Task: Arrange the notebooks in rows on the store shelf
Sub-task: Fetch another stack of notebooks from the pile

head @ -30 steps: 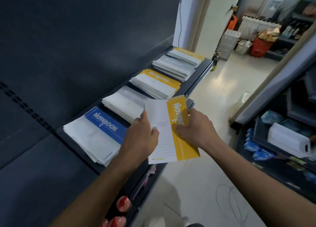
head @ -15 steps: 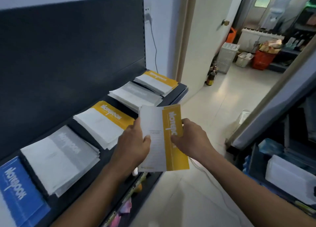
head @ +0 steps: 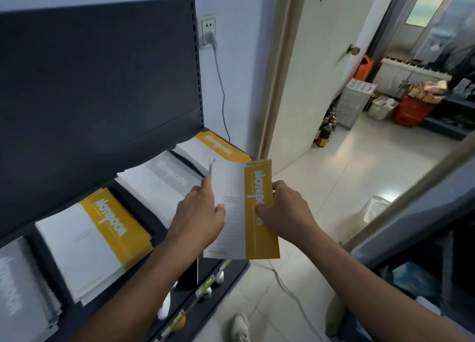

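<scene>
Both hands hold a thin stack of yellow-and-white notebooks (head: 240,228) upright in the air, just off the front edge of the dark shelf (head: 180,220). My left hand (head: 199,213) grips its left edge, thumb on the white cover. My right hand (head: 285,209) grips the yellow right edge, thumb across the printed title. On the shelf lie stacks in a row: a grey stack (head: 15,277) at far left, a yellow stack (head: 95,241), a grey stack (head: 159,179), and a yellow stack (head: 216,147) at the far right end.
The shelf's tall dark back panel (head: 97,71) rises behind the stacks. A lower shelf (head: 203,290) with small items juts out below. A cable (head: 288,287) trails over the tiled floor. An open doorway (head: 372,110) leads right; another rack (head: 424,264) stands close on the right.
The view has swung right along the shelf, so the blue stack has left the picture. The held notebooks have come closer to the far yellow stack. Both hands keep their grip.
</scene>
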`<action>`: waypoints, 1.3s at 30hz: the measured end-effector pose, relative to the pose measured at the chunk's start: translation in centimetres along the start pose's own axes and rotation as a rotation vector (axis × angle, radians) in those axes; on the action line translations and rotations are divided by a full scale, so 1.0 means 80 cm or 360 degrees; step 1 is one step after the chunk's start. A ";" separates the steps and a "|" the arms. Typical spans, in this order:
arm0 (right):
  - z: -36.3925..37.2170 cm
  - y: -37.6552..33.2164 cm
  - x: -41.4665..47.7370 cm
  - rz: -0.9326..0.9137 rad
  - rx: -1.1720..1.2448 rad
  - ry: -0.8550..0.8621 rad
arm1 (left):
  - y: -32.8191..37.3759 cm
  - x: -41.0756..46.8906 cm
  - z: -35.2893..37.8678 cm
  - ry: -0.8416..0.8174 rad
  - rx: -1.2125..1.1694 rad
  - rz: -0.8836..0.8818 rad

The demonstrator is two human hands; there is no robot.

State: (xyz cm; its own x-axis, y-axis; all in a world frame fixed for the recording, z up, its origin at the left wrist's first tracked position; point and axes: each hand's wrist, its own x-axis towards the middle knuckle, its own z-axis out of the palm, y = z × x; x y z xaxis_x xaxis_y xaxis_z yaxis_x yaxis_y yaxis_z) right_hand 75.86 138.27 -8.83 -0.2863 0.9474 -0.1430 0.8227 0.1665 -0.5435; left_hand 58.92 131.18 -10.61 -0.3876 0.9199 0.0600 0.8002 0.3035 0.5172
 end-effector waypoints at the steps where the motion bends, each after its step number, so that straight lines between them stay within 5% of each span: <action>1: -0.004 -0.001 0.018 -0.0008 -0.0018 -0.0008 | 0.004 0.015 0.002 0.0008 -0.0005 -0.0012; 16: -0.020 -0.043 0.223 -0.0261 -0.0078 -0.0187 | 0.006 0.168 0.011 0.0233 -0.0043 -0.0300; 25: 0.010 -0.068 0.325 -0.0585 -0.0187 -0.0495 | -0.002 0.209 0.028 0.0430 -0.0050 -0.0725; 39: 0.061 -0.087 0.398 -0.0870 -0.0321 -0.0601 | -0.002 0.235 0.065 0.0483 0.0197 -0.1107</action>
State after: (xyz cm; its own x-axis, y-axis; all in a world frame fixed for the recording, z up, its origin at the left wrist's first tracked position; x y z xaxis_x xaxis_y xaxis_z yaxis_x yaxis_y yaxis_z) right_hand 58.64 165.91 -13.60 -0.8069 0.5591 -0.1907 0.5765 0.6750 -0.4604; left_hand 53.89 149.71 -14.05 -0.9148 0.4039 -0.0035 0.3645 0.8293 0.4234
